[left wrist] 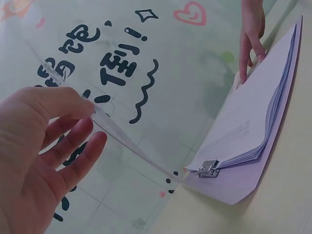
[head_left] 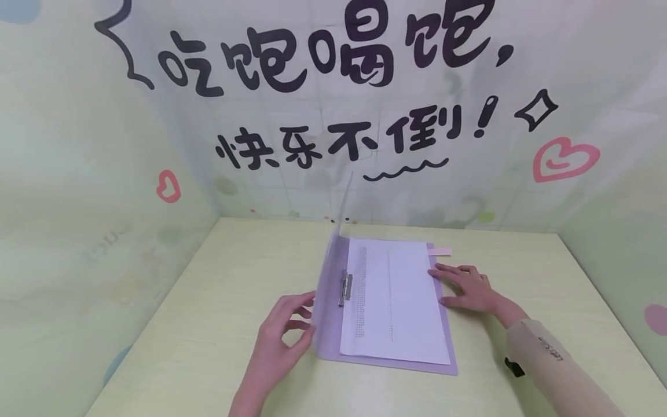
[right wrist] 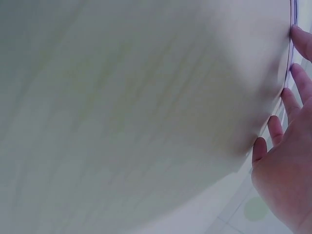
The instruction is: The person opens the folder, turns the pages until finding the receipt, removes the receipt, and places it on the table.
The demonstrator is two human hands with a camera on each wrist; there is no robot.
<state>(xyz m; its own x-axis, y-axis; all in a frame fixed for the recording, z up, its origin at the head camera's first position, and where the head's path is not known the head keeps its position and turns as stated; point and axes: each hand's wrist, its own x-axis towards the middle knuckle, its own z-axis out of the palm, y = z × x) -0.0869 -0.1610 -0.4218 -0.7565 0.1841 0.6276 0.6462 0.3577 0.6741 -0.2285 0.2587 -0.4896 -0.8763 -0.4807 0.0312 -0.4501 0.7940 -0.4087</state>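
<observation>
A light purple clip folder [head_left: 398, 365] lies on the table with its translucent front cover [head_left: 328, 260] raised nearly upright at the left. Inside it, a metal clip [head_left: 345, 288] stands at the left edge of a stack of printed sheets [head_left: 411, 301]. My left hand [head_left: 281, 333] pinches the raised cover by its free edge; in the left wrist view the thumb and index finger [left wrist: 80, 108] close on it while the other fingers stay off. At the folder's right edge, my right hand [head_left: 466, 288] rests with fingers spread, fingertips touching the edge.
A pink tab [head_left: 440, 252] sticks out past the folder's upper right side. Pale wood table [head_left: 234, 278] surrounds the folder. A printed curtain [head_left: 292, 197] with black lettering and hearts hangs behind and at both sides. Something small and black [head_left: 515, 367] shows beneath the right sleeve.
</observation>
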